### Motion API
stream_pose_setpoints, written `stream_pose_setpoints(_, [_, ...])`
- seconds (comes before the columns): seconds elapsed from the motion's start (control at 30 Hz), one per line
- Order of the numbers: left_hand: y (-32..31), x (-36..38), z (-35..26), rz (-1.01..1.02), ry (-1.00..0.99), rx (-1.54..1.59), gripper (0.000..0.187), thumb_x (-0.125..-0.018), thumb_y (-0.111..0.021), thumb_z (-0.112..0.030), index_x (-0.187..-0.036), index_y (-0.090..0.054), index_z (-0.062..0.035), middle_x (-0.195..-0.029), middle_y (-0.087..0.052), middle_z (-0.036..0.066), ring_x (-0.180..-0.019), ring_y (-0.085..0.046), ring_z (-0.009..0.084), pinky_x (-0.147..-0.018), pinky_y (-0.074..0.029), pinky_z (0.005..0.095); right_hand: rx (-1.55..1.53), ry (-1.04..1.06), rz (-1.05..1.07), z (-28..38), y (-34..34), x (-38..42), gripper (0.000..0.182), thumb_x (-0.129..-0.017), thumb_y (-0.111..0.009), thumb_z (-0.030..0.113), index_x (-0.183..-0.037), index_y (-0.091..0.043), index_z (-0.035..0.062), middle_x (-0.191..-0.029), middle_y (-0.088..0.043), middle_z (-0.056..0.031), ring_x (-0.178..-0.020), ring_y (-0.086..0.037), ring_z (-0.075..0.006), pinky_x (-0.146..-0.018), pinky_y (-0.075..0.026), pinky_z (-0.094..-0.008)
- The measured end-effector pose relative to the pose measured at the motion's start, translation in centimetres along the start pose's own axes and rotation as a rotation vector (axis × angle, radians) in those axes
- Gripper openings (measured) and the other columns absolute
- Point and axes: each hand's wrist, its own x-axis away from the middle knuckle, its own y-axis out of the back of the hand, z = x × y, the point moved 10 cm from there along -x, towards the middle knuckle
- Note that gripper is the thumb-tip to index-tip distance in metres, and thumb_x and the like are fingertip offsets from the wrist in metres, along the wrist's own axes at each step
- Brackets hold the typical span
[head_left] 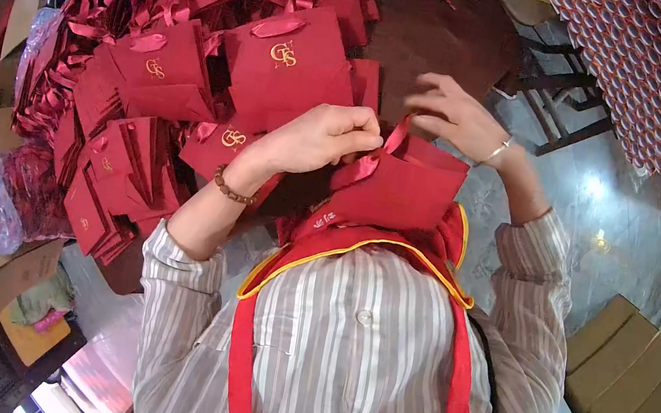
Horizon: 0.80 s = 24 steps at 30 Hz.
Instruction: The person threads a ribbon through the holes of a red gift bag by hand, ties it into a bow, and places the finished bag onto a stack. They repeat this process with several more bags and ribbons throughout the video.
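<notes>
A red paper gift bag (404,191) stands in front of my chest, against my red apron (327,228) with yellow trim. My left hand (320,138), with a brown beaded bracelet on the wrist, is closed in a pinch on the bag's red ribbon (367,166) at the bag's top edge. Another stretch of ribbon rises toward my right hand (456,118). That hand hovers just above the bag, fingers curved and apart, and a thin bracelet circles its wrist. The exact fingertip contact of my left hand is partly hidden.
Many red bags with gold lettering (286,57) are piled over the brown table (446,28) ahead and to the left. A plastic-wrapped red bundle (18,196) sits at the left. Cardboard boxes (628,374) stand at the right, and a stool (570,98) is beyond the table.
</notes>
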Motion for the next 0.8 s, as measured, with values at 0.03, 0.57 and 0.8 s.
stream_pose_setpoints(0.03, [-0.1, 0.1, 0.3, -0.002, 0.001, 0.002, 0.019, -0.090, -0.050, -0.024, -0.083, -0.052, -0.0061, -0.065, -0.045, -0.006, -0.058, -0.040, 0.0027, -0.050, -0.034, 0.0197, -0.002, 0.001, 0.002, 0.3, -0.1, 0.2, 0.023, -0.081, -0.058, 0.016, -0.101, -0.059, 0.0042, -0.112, -0.048, -0.0118, -0.092, -0.053, -0.0249, -0.078, -0.045, -0.0321])
stream_pose_setpoints(0.57, [0.2, 2.2, 0.8, -0.294, -0.039, -0.268, 0.038, -0.077, -0.065, -0.013, -0.110, -0.048, -0.0052, -0.077, -0.056, 0.005, -0.072, -0.053, 0.0119, -0.069, -0.042, 0.0272, -0.544, -0.286, -0.157, 1.4, 0.3, 6.5, 0.018, -0.071, -0.069, 0.010, -0.077, -0.055, 0.0017, -0.113, -0.053, -0.0149, -0.109, -0.048, -0.0282, -0.092, -0.036, -0.0370])
stream_pose_setpoints(0.8, [-1.4, 6.0, 3.3, -0.215, -0.075, -0.031, 0.058, -0.075, -0.065, -0.005, -0.127, -0.039, -0.0027, -0.094, -0.053, 0.003, -0.085, -0.050, 0.0126, -0.078, -0.041, 0.0282, -0.565, -0.332, -0.114, 0.5, -0.5, 7.3, 0.015, -0.077, -0.062, 0.012, -0.075, -0.054, -0.0001, -0.110, -0.055, -0.0131, -0.101, -0.051, -0.0231, -0.088, -0.038, -0.0322])
